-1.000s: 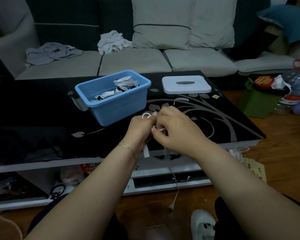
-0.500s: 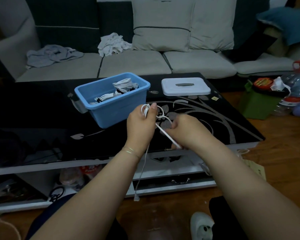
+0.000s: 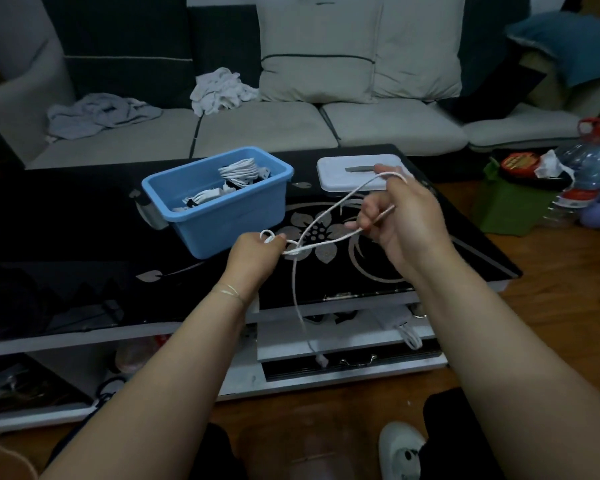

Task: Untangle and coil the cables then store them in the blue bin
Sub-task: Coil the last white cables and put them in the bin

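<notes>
Head view: a white cable (image 3: pixel 321 237) is held in the air between two hands, above the near half of a black glass surface (image 3: pixel 84 237) with a floral pattern. The left hand (image 3: pixel 253 258) is closed round one end of the cable, where a small loop (image 3: pixel 267 235) is seen sticking out above the curled fingers (image 3: pixel 274 242). From there the cable is stretched up and to the right, its long axis running diagonally away from the person toward the right hand (image 3: pixel 409 220). The right hand's fingers are curled round the cable, which is bent back over the raised index finger (image 3: pixel 394 176), so that a long narrow loop is formed between the two hands. The two strands of this loop are crossed just right of the left hand. A free tail is hung straight down from that crossing, past the front edge of the surface, with its plug (image 3: pixel 322 360) pointing down in front of the lower shelf.

A blue bin (image 3: pixel 229 216) is stood on the surface, beyond and just left of the left hand, and coiled white cables (image 3: pixel 239 171) are lain inside it. A white lid (image 3: pixel 340 176) is lain flat to the right of the bin, partly hidden by the right hand.
</notes>
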The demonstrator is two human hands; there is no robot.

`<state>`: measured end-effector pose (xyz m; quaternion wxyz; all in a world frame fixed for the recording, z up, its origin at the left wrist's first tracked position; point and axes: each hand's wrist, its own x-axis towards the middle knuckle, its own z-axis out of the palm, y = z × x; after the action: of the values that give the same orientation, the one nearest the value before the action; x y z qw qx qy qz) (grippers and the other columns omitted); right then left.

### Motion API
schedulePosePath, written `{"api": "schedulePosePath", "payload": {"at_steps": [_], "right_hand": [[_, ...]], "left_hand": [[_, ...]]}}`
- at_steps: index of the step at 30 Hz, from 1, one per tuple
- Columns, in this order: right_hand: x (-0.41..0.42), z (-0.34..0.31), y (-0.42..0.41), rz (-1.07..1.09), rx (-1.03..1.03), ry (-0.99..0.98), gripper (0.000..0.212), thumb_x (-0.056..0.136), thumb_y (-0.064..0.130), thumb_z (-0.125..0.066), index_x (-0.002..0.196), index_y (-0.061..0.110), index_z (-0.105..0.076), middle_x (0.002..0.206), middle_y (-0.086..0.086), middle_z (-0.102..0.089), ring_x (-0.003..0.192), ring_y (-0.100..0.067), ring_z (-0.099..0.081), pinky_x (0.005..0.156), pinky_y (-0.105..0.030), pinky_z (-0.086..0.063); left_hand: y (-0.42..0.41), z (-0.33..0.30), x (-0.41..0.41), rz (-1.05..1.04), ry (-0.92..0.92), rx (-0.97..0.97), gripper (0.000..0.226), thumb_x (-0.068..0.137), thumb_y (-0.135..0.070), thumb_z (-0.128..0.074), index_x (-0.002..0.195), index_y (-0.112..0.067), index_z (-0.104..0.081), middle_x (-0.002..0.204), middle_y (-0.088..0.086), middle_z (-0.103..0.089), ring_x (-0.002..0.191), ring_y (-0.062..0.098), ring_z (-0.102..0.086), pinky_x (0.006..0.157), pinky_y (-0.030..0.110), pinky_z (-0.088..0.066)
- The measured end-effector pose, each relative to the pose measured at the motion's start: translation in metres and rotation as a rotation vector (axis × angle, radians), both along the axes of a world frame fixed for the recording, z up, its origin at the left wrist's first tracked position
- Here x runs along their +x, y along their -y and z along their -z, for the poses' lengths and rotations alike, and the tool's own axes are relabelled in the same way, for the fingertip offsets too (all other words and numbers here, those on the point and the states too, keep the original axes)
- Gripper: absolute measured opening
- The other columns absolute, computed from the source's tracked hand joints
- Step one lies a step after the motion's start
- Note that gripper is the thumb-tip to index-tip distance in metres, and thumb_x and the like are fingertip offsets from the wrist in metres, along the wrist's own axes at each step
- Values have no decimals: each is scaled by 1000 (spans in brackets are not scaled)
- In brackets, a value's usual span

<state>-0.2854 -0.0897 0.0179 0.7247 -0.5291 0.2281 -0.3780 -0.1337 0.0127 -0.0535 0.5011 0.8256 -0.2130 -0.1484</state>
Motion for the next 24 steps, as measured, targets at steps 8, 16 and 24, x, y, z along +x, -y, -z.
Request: {"api": "schedulePosePath", "payload": {"at_steps": [8,16,24], "right_hand": [[-9,-4,3,16,-249,125,36,95,8,-52,129,19,-46,135,3,-53,125,-10,-52,99,-29,-48],[-30,8,43,75,-645,-1142,24,87,38,-66,87,15,-59,70,-4,-66,65,-16,-63,66,-29,-47],[4,44,5,-114,-1297,-1168,76,91,19,-54,152,21,-8,161,-2,-3,148,-23,-1,117,-48,-8]], "left_hand": [[-10,-2,13,-77,42,-4,45,92,-26,-58,53,-14,-41,54,4,-44,58,21,-43,62,29,-35],[-20,-7,16,-146,250,-186,47,97,-28,-53,66,7,-58,63,23,-56,60,20,-48,53,26,-33],[-13,-11,-7,71,377,-90,44,95,-31,-55,61,-4,-61,54,8,-50,55,16,-45,50,21,-31]]}}
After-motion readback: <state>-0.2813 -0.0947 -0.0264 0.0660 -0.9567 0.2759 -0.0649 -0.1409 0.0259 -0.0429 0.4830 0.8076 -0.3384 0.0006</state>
